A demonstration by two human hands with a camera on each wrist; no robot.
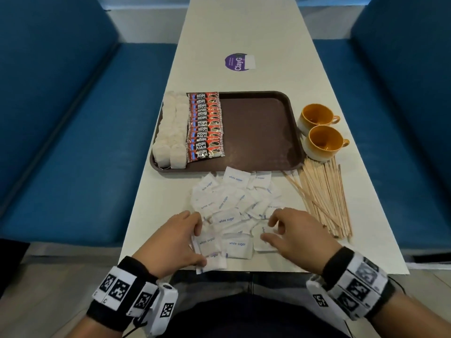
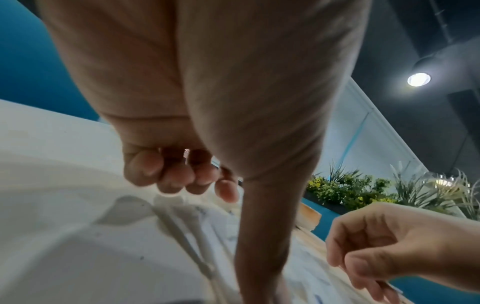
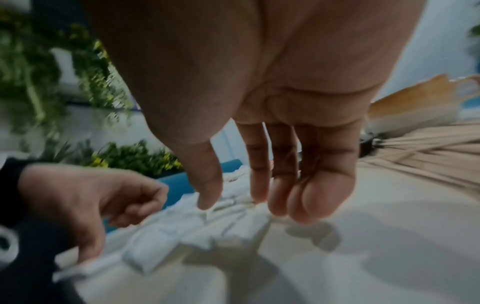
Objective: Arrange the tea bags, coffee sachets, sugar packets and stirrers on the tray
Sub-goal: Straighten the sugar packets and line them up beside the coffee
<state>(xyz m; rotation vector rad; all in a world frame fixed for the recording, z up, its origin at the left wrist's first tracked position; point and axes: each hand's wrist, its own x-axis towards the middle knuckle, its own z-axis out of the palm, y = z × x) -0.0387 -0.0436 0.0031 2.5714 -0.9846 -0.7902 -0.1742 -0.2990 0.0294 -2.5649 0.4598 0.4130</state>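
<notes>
A brown tray (image 1: 256, 132) holds two columns of tea bags (image 1: 170, 132) at its left and a column of red coffee sachets (image 1: 205, 125) beside them. White sugar packets (image 1: 234, 203) lie in a loose pile on the table in front of the tray. Wooden stirrers (image 1: 324, 198) are heaped to the pile's right. My left hand (image 1: 199, 245) is at the pile's near left, fingers (image 2: 179, 179) loosely curled, thumb resting on a packet at the table's edge. My right hand (image 1: 268, 230) is at the near right, and its straight fingers (image 3: 283, 197) touch the packets (image 3: 182, 232).
Two orange-lined cups (image 1: 316, 115) (image 1: 323, 140) stand right of the tray, just behind the stirrers. A purple sticker (image 1: 239, 62) lies flat farther up the white table. Blue benches (image 1: 73, 142) (image 1: 402, 118) run along both sides. The tray's right two thirds are bare.
</notes>
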